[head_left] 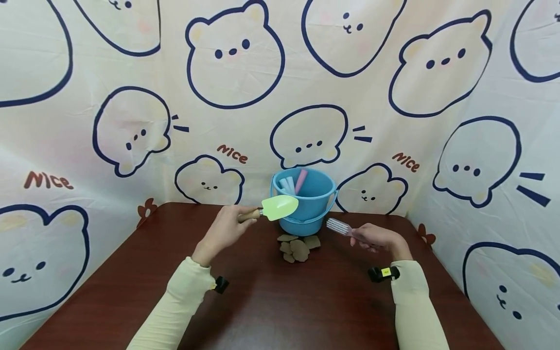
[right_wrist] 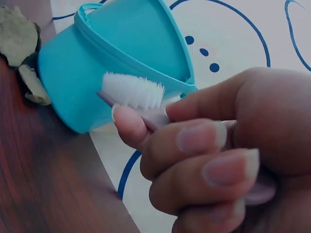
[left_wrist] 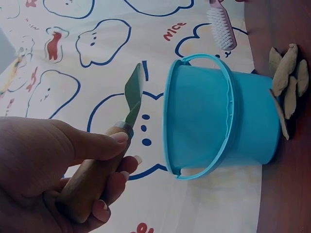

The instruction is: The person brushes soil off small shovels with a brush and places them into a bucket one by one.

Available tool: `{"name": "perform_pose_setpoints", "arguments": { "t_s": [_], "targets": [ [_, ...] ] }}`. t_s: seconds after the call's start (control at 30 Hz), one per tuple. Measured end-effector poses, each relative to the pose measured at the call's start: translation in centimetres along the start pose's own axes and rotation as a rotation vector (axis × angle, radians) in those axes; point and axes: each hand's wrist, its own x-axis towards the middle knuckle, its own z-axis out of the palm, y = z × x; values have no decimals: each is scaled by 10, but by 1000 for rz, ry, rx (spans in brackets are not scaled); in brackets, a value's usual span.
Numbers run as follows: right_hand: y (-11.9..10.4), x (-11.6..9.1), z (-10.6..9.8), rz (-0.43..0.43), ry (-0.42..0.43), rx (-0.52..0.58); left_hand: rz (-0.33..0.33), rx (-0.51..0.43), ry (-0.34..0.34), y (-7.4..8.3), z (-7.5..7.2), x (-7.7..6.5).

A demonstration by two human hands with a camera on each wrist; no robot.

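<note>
My left hand grips the wooden handle of a small trowel with a light green blade, raised in front of the bucket's left side. In my right hand is a pink scrub brush, held by its handle with the white bristles facing up in the right wrist view. A blue bucket stands upright between the hands, its handle hanging down in front. Inside it lean a pink stick-like piece and light blue ones; their lower ends are hidden.
Several flat brown stone-like pieces lie piled at the bucket's front foot. The dark wooden table meets a cloth backdrop with bear drawings behind and at both sides. Small black cameras sit on both wrists.
</note>
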Motion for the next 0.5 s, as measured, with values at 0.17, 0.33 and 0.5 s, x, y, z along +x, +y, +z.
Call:
{"name": "perform_pose_setpoints", "arguments": {
  "t_s": [0.17,0.33,0.5],
  "targets": [
    [3,3,-1,59,81,-37,29,14,38,-2,6,5],
    [8,5,-1,105,188,-60,16,19,55,-1,11,21],
    [12,6,-1,149,268,-71,-53,13,29,1,12,42]
  ]
}}
